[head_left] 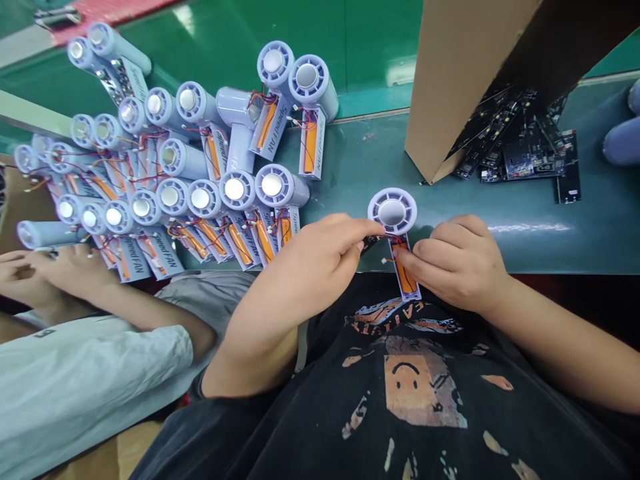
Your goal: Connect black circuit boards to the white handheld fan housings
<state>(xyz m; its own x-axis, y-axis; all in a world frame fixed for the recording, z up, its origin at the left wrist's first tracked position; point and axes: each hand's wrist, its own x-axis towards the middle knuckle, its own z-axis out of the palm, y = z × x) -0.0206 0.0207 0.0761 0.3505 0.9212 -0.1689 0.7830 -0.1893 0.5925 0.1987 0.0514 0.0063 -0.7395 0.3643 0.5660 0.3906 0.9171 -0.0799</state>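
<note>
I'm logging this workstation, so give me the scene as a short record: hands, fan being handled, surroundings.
Left hand: apparently pinching a dark circuit board beside the fan's red wires
Right hand: a fingertip on the orange battery
Handheld fan: lavender, handle open, battery inside
Left side: many similar fans, some marked "Speed FAN"
Right side: pile of black circuit boards at the open cardboard box
Neighbour: co-worker's hand near the leftmost fans

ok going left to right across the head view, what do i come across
A co-worker's hands → your left hand → the fan unit at your hands → your right hand → loose circuit boards → a lavender piece at the edge.
</note>
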